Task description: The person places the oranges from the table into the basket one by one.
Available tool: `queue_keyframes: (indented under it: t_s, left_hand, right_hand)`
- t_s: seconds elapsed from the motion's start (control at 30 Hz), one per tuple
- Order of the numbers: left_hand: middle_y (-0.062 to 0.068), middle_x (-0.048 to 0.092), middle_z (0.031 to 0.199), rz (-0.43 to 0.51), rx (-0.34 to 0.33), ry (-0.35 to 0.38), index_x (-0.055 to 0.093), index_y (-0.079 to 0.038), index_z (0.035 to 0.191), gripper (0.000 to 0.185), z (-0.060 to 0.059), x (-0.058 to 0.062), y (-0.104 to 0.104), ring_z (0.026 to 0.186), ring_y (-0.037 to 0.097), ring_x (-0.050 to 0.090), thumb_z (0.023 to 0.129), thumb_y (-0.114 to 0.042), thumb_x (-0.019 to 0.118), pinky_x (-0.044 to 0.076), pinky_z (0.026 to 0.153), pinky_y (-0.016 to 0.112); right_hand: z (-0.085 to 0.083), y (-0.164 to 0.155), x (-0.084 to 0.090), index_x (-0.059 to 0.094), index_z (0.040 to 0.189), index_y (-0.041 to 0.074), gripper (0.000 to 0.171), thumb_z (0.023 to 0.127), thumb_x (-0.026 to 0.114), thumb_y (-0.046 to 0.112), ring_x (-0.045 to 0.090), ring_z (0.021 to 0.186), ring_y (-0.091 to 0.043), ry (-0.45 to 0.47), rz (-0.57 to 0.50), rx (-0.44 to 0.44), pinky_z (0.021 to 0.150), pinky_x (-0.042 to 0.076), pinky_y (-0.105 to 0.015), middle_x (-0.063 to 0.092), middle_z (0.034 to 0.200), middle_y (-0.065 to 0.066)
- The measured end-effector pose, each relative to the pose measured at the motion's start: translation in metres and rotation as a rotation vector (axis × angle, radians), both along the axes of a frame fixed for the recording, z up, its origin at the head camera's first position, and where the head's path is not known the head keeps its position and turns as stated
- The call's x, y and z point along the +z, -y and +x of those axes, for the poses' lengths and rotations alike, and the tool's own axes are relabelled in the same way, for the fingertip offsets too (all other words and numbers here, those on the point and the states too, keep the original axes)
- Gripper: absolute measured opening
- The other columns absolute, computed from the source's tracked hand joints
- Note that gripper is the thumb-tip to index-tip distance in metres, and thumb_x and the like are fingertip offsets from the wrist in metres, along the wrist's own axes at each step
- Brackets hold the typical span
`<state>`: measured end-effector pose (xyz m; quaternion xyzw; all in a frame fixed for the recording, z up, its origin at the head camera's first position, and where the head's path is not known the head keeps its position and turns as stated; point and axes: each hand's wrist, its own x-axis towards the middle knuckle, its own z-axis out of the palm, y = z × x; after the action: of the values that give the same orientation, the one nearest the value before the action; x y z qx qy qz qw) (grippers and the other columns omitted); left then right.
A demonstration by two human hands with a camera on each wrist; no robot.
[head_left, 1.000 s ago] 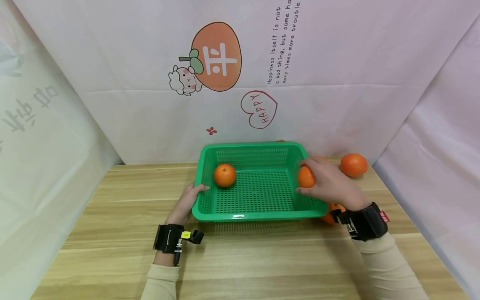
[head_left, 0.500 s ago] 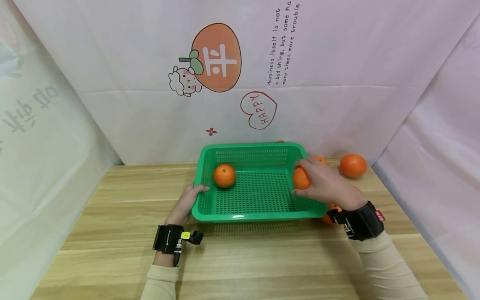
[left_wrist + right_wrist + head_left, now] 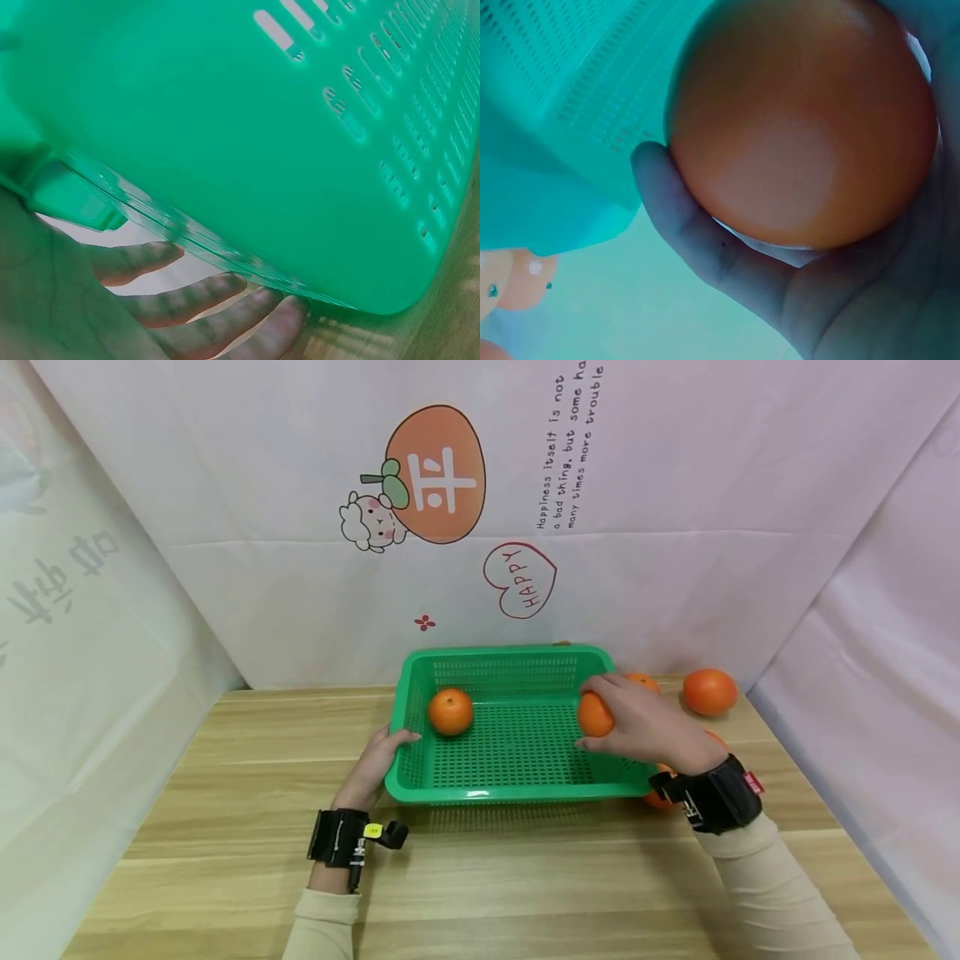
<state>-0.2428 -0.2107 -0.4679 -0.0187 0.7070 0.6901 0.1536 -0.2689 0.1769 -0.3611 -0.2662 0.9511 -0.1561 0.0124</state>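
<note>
A green plastic basket [image 3: 517, 792] with slotted walls stands on the table. My left hand [image 3: 369, 768] grips its left rim, thumb over the edge; in the left wrist view the fingers [image 3: 202, 300] lie along the outer wall [image 3: 225, 165]. One orange [image 3: 450, 712] sits inside at the basket's left. My right hand [image 3: 648, 722] holds another orange [image 3: 595, 716] over the right part of the basket. The right wrist view shows that orange [image 3: 802, 127] between the thumb [image 3: 705, 240] and the other fingers, which are mostly hidden.
Several oranges lie right of the basket: one at the far corner [image 3: 709, 692], one behind my right hand [image 3: 643, 680], and one by the near right corner [image 3: 660, 800], partly covered. White printed cloth [image 3: 300, 602] hangs behind the wooden table [image 3: 247, 777] and along both sides.
My right hand has moved left with its orange, from the basket's right rim to farther over the inside. The left hand and basket have stayed in place.
</note>
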Motion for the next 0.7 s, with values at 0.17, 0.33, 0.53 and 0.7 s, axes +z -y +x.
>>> queue_keyframes:
  t_s: [0.17,0.33,0.53,0.7]
  left_hand:
    - [0.023,0.05,0.157,0.01,0.008,0.003,0.025,-0.013,0.167,0.067,0.001,0.001,-0.001,0.14,0.035,0.055,0.105,-0.025,0.045,0.056,0.106,0.038]
    - [0.023,0.05,0.156,0.013,0.014,0.003,0.025,-0.013,0.167,0.067,0.001,0.001,-0.002,0.14,0.036,0.055,0.105,-0.025,0.046,0.055,0.107,0.039]
    - [0.024,0.051,0.156,0.013,0.016,-0.002,0.025,-0.013,0.167,0.068,0.001,0.001,-0.002,0.14,0.036,0.055,0.104,-0.025,0.047,0.054,0.109,0.042]
    - [0.025,0.051,0.155,0.011,0.019,-0.005,0.025,-0.013,0.167,0.068,0.0,0.001,-0.002,0.14,0.038,0.056,0.104,-0.025,0.047,0.055,0.109,0.042]
  right_hand:
    - [-0.001,0.005,0.002,0.059,0.136,0.009,0.068,0.082,0.089,0.038,0.064,0.09,-0.021,0.015,-0.008,0.011,0.071,0.059,-0.035,0.064,0.124,-0.014]
    - [-0.003,0.011,0.003,0.06,0.135,0.011,0.066,0.082,0.088,0.038,0.063,0.088,-0.019,0.016,-0.007,0.024,0.07,0.058,-0.033,0.064,0.121,-0.011]
    - [-0.007,0.018,0.003,0.06,0.134,0.01,0.065,0.082,0.089,0.036,0.062,0.089,-0.02,0.022,-0.023,0.042,0.069,0.057,-0.032,0.063,0.123,-0.012]
    - [-0.012,0.023,-0.002,0.061,0.135,0.011,0.065,0.082,0.089,0.037,0.063,0.09,-0.02,0.017,-0.028,0.065,0.071,0.057,-0.032,0.063,0.128,-0.012]
